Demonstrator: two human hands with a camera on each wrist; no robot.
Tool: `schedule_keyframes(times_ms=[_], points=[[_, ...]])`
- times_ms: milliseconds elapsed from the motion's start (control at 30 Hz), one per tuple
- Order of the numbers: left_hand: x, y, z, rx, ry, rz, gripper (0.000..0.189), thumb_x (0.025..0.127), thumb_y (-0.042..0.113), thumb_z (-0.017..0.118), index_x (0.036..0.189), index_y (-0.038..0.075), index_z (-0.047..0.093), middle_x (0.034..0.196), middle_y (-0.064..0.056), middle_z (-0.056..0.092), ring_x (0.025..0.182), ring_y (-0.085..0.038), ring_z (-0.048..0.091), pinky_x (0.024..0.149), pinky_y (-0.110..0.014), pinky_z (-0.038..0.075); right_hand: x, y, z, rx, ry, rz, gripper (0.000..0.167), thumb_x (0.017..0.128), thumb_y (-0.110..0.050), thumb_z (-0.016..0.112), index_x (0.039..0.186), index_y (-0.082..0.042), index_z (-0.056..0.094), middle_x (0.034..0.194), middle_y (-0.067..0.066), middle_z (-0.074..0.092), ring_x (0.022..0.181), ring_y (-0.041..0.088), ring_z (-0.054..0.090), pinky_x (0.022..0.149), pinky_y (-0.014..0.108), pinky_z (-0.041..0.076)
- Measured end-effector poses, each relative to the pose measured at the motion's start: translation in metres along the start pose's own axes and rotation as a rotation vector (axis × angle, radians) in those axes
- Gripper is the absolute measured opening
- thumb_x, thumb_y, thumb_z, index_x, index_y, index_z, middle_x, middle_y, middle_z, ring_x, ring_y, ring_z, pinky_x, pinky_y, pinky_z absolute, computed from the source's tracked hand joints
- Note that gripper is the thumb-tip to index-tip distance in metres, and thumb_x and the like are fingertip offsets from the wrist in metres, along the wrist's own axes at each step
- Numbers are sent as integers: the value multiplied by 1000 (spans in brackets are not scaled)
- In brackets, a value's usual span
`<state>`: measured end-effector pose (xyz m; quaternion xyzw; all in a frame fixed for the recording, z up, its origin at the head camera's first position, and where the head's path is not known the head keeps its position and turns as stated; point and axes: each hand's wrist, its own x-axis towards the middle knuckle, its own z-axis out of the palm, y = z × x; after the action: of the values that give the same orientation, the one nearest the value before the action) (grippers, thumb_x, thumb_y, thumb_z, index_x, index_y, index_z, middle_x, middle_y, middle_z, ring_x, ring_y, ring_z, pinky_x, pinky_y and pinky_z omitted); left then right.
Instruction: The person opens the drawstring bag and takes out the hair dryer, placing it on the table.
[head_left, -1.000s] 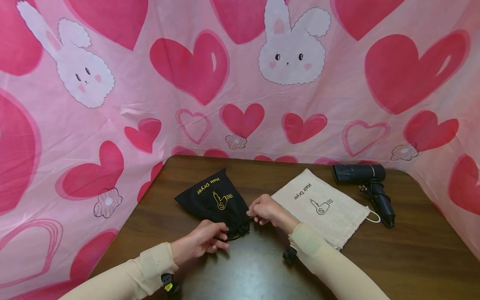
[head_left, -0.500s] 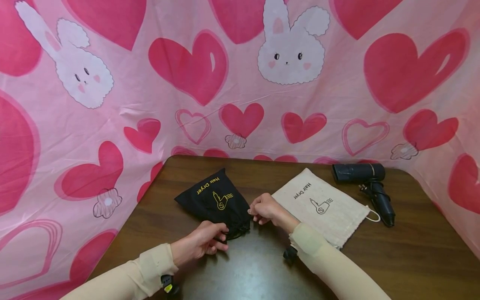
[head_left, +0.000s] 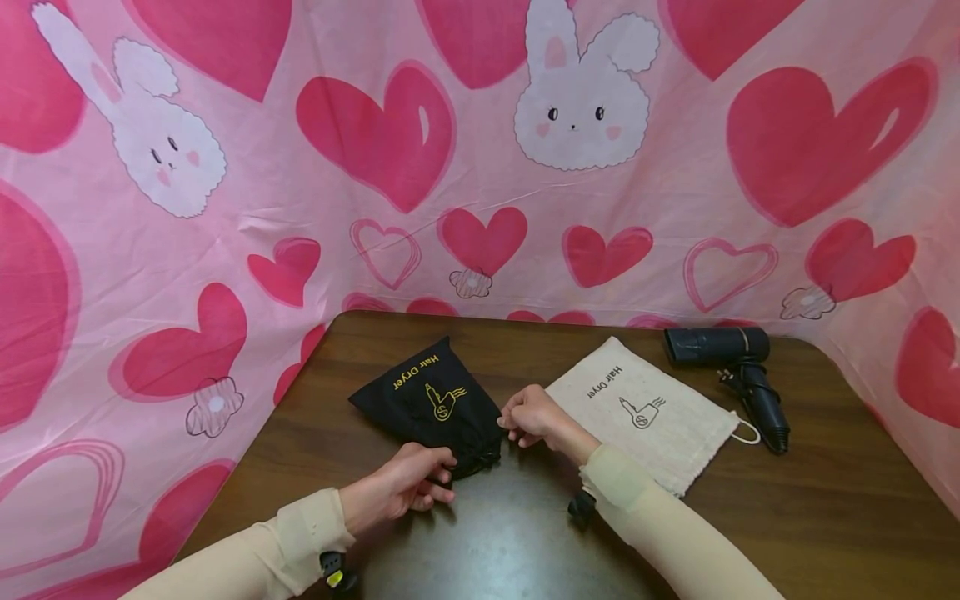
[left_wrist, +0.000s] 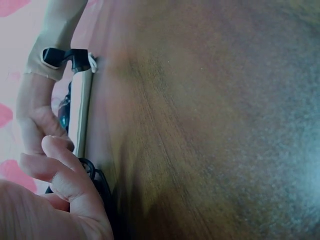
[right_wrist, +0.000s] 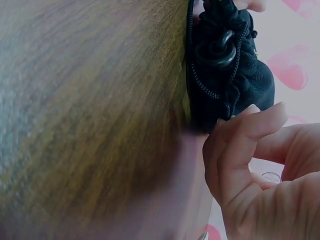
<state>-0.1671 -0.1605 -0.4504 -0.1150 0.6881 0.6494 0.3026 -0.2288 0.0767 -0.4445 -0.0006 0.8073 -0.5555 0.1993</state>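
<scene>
A black drawstring bag lies on the table with yellow "Hair Dryer" lettering and a dryer drawing, its gathered mouth toward the person. My left hand pinches the near left edge of that mouth between thumb and fingers. On the opposite side my right hand pinches the bag's right edge with its fingertips. Seen from the right wrist, the black bag's mouth shows bunched cloth, braided cord and a black loop inside. In the left wrist view, curled fingers hide most of the bag.
A cream drawstring bag with the same print in black lies beside the right forearm. Behind it to the right is a black folding hair dryer with its cord wrapped. A pink heart-and-rabbit cloth encloses the brown table.
Both hands stay at the bag's mouth. The right hand has shifted very slightly to the right and up. The bags and hair dryer have hardly moved.
</scene>
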Motion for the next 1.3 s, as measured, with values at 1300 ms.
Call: schedule_keyframes(times_ms=[1300], points=[[-10,-3,-5,7,-10,-27,17,98,15,65,101,-1,60,74,-3,56,59,-12,70,46,-15,45,1,2,-6,7,45,11,10,98,1,69,90,4,74,71,10,63,54,13,55,48,23,50]])
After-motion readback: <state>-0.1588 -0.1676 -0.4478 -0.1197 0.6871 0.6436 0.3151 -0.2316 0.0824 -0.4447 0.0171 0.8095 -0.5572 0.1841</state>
